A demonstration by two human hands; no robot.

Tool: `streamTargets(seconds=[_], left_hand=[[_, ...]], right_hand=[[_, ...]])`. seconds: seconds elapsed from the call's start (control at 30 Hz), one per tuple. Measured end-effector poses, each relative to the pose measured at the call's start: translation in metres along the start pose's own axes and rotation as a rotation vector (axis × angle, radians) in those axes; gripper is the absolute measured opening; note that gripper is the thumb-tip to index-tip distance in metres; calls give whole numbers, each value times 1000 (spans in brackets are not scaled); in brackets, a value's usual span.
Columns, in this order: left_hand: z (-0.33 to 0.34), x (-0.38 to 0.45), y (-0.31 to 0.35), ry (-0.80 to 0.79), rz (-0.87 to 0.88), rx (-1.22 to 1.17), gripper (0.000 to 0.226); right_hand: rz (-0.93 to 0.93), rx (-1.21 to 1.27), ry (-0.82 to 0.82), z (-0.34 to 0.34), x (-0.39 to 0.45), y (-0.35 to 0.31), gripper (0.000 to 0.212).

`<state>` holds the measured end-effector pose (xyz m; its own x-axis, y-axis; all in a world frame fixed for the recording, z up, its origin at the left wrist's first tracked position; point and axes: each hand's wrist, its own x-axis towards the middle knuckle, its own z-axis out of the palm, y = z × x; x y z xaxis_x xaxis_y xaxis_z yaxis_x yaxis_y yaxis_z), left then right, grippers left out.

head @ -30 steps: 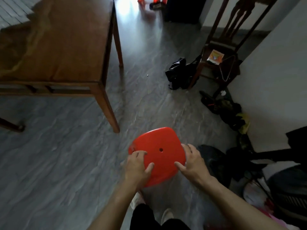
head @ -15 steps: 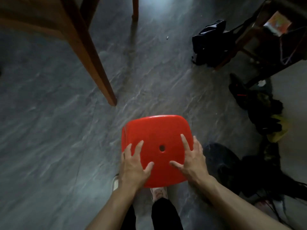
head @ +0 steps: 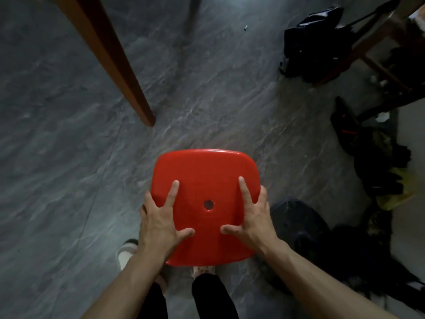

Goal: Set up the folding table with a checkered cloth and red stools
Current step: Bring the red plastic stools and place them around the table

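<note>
A red stool (head: 204, 178) with a square, rounded seat and a small centre hole is directly below me on the grey floor; the seat hides its legs. My left hand (head: 158, 217) lies spread on the seat's left side, with the forefinger and thumb on top and the other fingers along the edge. My right hand (head: 250, 215) mirrors it on the right side. Both hands' fingers look straight and press on the seat. No checkered cloth is in view.
A wooden table leg (head: 119, 65) slants down to the floor just beyond the stool on the left. Black bags (head: 312, 42), a wooden chair's legs (head: 368, 42) and dark clutter (head: 379, 162) line the right side. My feet (head: 125, 252) are under the stool's near edge.
The stool has come down and levelled out close below me. My hands went from gripping its near rim to lying spread on top of the seat. My view tilted down.
</note>
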<state>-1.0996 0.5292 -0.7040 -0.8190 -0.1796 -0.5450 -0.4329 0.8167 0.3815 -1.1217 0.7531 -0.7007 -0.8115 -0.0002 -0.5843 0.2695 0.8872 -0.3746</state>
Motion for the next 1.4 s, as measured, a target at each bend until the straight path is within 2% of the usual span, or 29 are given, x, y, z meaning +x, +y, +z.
streamTargets(seconds=[0.23,0.43,0.73,1.0,1.4], left_hand=[[-6,3,-3,26,-31,-76,127],[-59,-31,-31,74,-114,-129,125],[-208,-138,-99,255,-338,-351,124],[-350,-263,-175,421,-413,-539,126],[-469,-390,-330,725,-590,-547,130]], right_hand=[[2,15,5,-5,2,-12,140],[-93,-69,-31,-24,-13,-78,142],[-364,-279,-137,-69,-91,-277,141],[-571,-472,-147,-98,-227,-469,141],[-941,-574,-157,-27,-360,-682,144]])
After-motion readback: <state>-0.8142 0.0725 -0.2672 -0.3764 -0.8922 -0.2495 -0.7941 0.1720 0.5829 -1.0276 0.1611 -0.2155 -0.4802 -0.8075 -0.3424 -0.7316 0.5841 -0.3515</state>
